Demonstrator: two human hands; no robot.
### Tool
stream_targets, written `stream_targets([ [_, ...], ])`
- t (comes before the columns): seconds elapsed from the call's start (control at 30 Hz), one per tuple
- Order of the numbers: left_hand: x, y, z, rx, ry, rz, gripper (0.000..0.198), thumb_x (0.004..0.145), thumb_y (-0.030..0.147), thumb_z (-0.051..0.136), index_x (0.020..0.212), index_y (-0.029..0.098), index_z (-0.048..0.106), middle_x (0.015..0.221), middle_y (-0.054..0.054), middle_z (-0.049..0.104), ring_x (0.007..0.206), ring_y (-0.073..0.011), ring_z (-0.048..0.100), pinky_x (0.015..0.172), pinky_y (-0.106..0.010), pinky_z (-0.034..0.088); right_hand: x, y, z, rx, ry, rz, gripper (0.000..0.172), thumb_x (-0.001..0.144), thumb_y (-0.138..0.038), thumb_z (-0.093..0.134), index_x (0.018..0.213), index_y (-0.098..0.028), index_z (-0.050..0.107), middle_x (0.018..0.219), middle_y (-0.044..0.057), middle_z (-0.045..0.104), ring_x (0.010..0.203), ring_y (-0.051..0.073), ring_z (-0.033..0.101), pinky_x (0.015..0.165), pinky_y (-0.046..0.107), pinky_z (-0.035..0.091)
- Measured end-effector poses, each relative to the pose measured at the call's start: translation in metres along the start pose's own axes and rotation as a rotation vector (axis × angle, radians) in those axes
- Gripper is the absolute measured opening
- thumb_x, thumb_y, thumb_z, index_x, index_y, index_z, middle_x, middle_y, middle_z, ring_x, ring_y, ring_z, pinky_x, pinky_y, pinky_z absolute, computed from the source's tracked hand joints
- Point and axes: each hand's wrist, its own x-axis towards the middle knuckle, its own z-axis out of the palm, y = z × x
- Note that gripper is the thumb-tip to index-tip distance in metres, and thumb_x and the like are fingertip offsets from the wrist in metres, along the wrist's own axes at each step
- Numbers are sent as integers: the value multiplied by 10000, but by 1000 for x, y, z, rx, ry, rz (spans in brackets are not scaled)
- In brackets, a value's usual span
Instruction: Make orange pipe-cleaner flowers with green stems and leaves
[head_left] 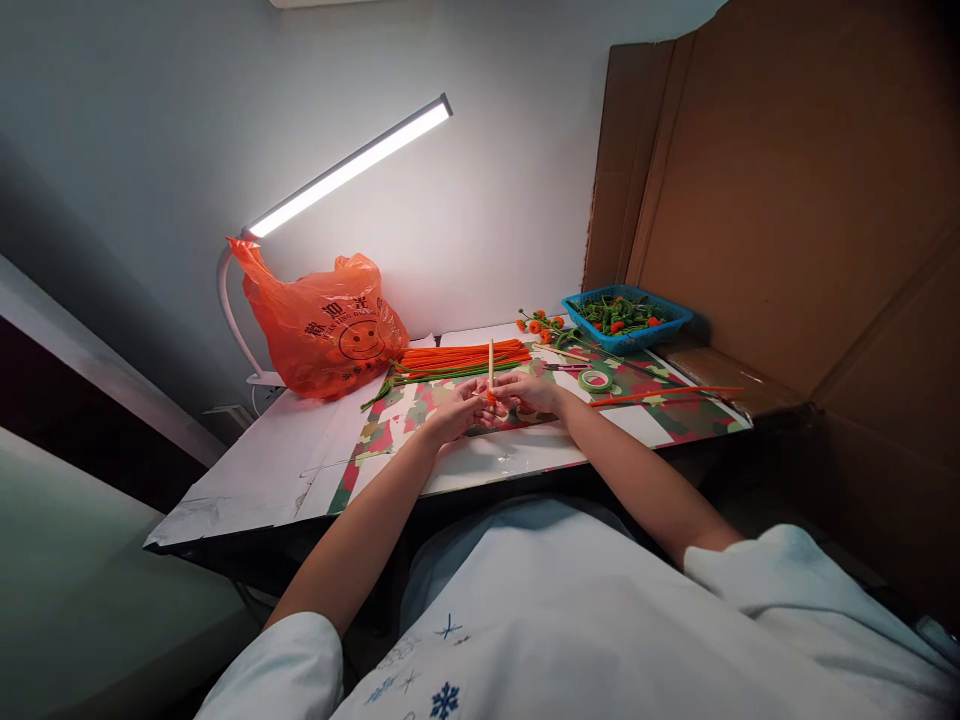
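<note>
Both my hands meet over the middle of the table. My left hand [459,410] and my right hand [525,391] pinch together around a thin pale stick [491,358] that stands upright between them, with a bit of orange material [490,395] wound at its base near my fingertips. Just behind my hands lies a bundle of orange and green pipe cleaners [459,358]. A roll of green tape [595,380] sits close to the right of my right hand.
An orange plastic bag [324,325] stands at the back left under a lit bar lamp [352,165]. At the back right sits a blue basket [667,322] of small green and orange pieces, small orange flowers [541,324] beside it. Cardboard wall [787,200] on the right. Patterned mat [675,420].
</note>
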Motion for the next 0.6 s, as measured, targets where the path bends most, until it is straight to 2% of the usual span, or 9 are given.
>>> stream_targets([
  [0.23, 0, -1, 0, -3, -17, 22, 478, 654, 314, 776, 814, 212, 338, 607, 24, 649, 577, -184, 700, 519, -229, 538, 1, 3, -4, -12, -32, 9, 327, 681, -412, 724, 770, -127, 590, 623, -13, 551, 502, 58, 394, 455, 218, 229],
  [0.4, 0, -2, -2, -29, -13, 33, 493, 655, 292, 782, 819, 215, 324, 663, 5, 679, 588, -190, 707, 530, -238, 552, -1, 0, -1, 6, -14, 3, 324, 686, -408, 727, 781, -131, 588, 643, -14, 546, 512, 59, 395, 456, 219, 231],
  [0.6, 1, -4, -3, -40, -9, 27, 497, 667, 284, 773, 838, 220, 311, 700, 3, 694, 564, -171, 699, 536, -234, 552, -1, 1, -1, 15, -8, -1, 334, 678, -415, 741, 782, -137, 586, 603, -37, 500, 482, 48, 334, 446, 216, 217],
])
